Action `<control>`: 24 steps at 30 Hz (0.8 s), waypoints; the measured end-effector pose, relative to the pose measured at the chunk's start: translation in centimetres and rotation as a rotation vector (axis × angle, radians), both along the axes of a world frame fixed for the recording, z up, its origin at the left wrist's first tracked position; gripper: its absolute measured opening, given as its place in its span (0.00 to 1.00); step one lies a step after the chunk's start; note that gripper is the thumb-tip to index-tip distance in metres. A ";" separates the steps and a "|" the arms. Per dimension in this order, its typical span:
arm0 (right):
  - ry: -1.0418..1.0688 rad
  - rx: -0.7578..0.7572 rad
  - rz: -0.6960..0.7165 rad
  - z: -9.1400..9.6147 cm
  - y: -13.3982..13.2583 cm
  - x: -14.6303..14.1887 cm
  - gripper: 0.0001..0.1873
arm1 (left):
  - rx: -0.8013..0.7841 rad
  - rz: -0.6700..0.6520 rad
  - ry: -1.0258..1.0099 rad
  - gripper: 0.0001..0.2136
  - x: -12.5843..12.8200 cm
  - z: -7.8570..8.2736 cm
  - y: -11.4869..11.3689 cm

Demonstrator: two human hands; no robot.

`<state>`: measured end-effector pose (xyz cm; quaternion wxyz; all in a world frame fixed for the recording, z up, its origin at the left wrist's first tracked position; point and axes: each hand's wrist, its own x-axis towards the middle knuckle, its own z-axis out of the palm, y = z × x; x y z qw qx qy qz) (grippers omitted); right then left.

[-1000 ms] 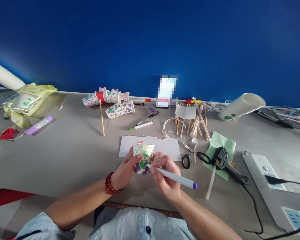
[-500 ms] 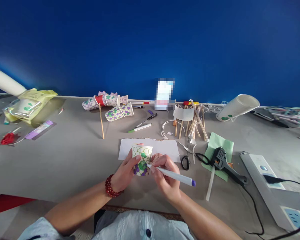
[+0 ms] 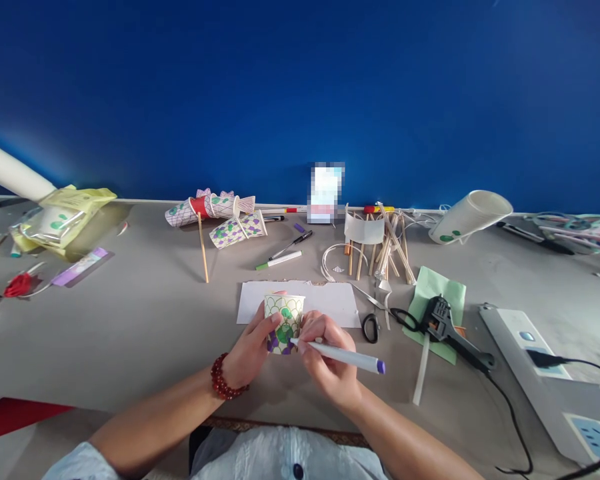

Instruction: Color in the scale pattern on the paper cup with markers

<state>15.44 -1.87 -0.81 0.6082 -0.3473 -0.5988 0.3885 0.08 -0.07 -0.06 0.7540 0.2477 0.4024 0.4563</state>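
A paper cup (image 3: 291,313) with a drawn scale pattern, partly coloured green and purple, is gripped by my left hand (image 3: 250,347), thumb across its front. My right hand (image 3: 333,360) pinches a white marker (image 3: 347,356) with a purple end. The marker's tip meets the lower right part of the cup's side. Behind the cup lies a sheet of white card (image 3: 325,303) on the table. Scissors (image 3: 371,327) with black handles rest by the card's right edge. My left fingers are mostly hidden behind the cup.
Decorated cups (image 3: 237,230) lie at the back, near a thin stick (image 3: 203,250), a green-tipped marker (image 3: 279,261) and a propped phone (image 3: 325,193). To the right are wooden sticks (image 3: 393,250), a glue gun (image 3: 447,327), a power strip (image 3: 530,380) and stacked cups (image 3: 473,217).
The marker's tip has shifted slightly down and left on the cup, and my right hand has moved with it. My left hand keeps its hold. The view has tilted slightly.
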 end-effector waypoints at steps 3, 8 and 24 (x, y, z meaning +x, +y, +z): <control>-0.003 -0.003 -0.010 0.1 0.0 0.0 0.08 | -0.002 -0.013 -0.026 0.25 0.0 -0.1 0.0; -0.019 0.023 0.000 0.3 0.0 0.0 0.09 | 0.019 -0.014 -0.032 0.23 -0.1 -0.7 0.0; -0.017 0.062 -0.002 0.3 0.2 0.0 0.10 | 0.023 -0.018 -0.009 0.25 -0.3 -0.9 0.0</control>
